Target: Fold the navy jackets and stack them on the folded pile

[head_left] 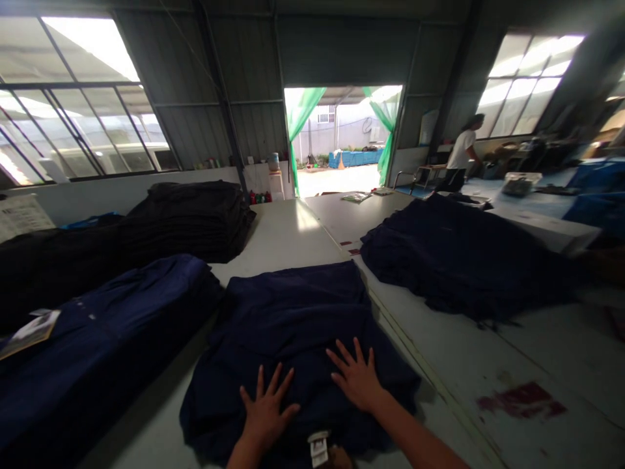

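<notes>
A dark navy garment point(293, 312) lies spread on the table in front of me, with a small white label point(319, 448) near its close edge. My left hand point(266, 410) rests flat on the cloth, fingers spread. To its right, my right hand point(359, 378) also presses flat on the garment with fingers apart. Neither hand grips anything. At the left lies a long folded stack of navy garments point(122, 319), with a printed card point(32, 332) on top.
Black folded garments point(195, 218) are piled at the back left. A heap of navy cloth point(463, 254) lies on the right. Dark red patches point(525, 399) mark the table point(439, 355). A person point(463, 153) stands at the far right, beyond an open doorway point(342, 143) with green curtains.
</notes>
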The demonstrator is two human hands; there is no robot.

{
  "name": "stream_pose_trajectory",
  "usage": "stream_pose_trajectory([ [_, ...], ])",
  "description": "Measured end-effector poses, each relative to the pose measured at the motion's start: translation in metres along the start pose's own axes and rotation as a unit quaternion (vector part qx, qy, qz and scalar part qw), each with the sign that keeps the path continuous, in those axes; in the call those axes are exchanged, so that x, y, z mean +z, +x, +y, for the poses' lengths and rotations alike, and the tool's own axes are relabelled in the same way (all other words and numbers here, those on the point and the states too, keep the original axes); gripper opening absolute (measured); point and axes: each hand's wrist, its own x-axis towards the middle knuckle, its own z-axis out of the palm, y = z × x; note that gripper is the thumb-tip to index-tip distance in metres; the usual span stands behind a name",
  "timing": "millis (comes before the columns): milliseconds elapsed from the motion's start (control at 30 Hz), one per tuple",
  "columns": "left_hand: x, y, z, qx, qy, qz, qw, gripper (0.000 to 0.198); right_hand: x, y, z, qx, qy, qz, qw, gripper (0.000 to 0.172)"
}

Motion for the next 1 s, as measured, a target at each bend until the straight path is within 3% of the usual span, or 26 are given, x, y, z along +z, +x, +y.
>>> stream_pose_trajectory([
  [200, 0.02, 0.006, -0.003, -0.015, 0.008, 0.04, 0.999, 0.059, 0.025, 0.002, 0.007, -0.008, -0.022, 0.057, 0.998, 0.051],
  [367, 0.025, 0.015, 0.001, -0.024, 0.022, 0.077, 0.997, 0.059, 0.028, 0.011, 0.014, -0.016, -0.032, 0.077, 0.996, 0.051],
  [567, 0.021, 0.023, 0.01, -0.038, 0.028, 0.073, 0.996, 0.059, 0.021, 0.022, 0.021, -0.02, -0.036, 0.07, 0.997, 0.051],
  [733, 0.024, 0.012, 0.016, -0.039, 0.015, 0.042, 0.998, 0.06, 0.021, 0.01, 0.026, -0.03, -0.019, 0.061, 0.997, 0.05],
  [800, 0.019, 0.004, 0.022, -0.047, 0.004, 0.012, 0.999, 0.062, 0.02, 0.002, 0.028, -0.033, -0.01, 0.054, 0.998, 0.051],
  [900, -0.003, -0.002, 0.033, -0.06, -0.007, -0.033, 0.998, 0.062, 0.01, -0.003, 0.027, -0.025, 0.007, 0.044, 0.999, 0.048],
  [1000, -0.033, 0.005, 0.041, -0.048, -0.005, 0.029, 0.998, 0.032, -0.008, 0.007, 0.019, -0.009, 0.004, 0.084, 0.996, 0.036],
])
